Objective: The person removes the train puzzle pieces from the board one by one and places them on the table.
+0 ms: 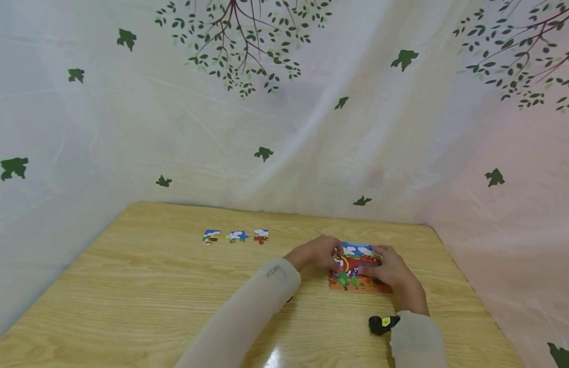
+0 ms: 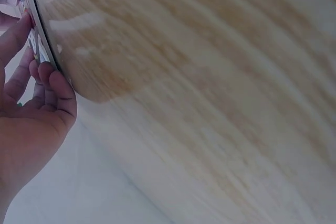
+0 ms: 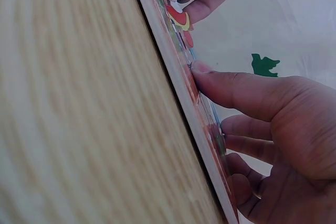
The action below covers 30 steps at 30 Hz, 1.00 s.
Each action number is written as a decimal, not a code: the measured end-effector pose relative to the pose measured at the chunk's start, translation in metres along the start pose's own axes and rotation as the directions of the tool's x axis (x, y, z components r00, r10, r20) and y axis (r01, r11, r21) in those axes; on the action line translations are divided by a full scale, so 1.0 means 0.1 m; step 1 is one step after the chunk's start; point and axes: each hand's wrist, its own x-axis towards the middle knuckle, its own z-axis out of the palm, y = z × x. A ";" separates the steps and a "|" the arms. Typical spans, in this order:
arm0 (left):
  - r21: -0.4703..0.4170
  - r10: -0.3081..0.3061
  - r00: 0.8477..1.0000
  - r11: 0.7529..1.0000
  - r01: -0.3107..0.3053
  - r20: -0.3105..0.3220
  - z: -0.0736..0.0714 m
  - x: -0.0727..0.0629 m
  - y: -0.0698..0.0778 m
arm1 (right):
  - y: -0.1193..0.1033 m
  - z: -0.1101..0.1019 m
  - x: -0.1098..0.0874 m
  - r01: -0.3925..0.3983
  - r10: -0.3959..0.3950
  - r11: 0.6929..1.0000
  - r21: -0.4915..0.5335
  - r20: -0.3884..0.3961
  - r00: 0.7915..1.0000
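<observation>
Board (image 1: 358, 290), head view: left hand (image 1: 322, 251) bends over its left side, right hand (image 1: 392, 266) rests on its right side; three loose pieces (image 1: 237, 235) lie on the table (image 1: 174, 306) left of the board, well apart from it. Possible faults: downward pressure applied at a tilt may cause jamming in the board or lever up its seated parts; too little hold from the right hand could let the board slide. Left wrist view: the left fingers are curled at the board's edge; the pinch itself cannot be made out. Right wrist view: the left hand pinches a red-and-yellow piece (image 3: 180, 18); this sits directly at the fingertips, tilted, one edge raised above the board's face. The right thumb extends straight, tip touching the board; the right hand is not closed around anything.
</observation>
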 end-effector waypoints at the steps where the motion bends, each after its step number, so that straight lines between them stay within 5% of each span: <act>1: -0.007 0.002 1.000 1.000 -0.002 -0.005 0.00 0.01 0.00 | 0.00 0.00 0.00 -0.003 0.003 1.000 0.001 -0.001 1.000; 15: 0.010 -0.010 0.998 1.000 0.011 -0.061 -0.05 0.00 0.07 | -0.04 0.01 -0.01 -0.011 0.011 1.000 -0.022 -0.014 1.000; 30: 0.114 0.011 0.999 0.994 -0.006 -0.048 -0.02 0.04 0.05 | 0.00 0.02 0.02 -0.003 0.003 0.999 -0.043 -0.019 1.000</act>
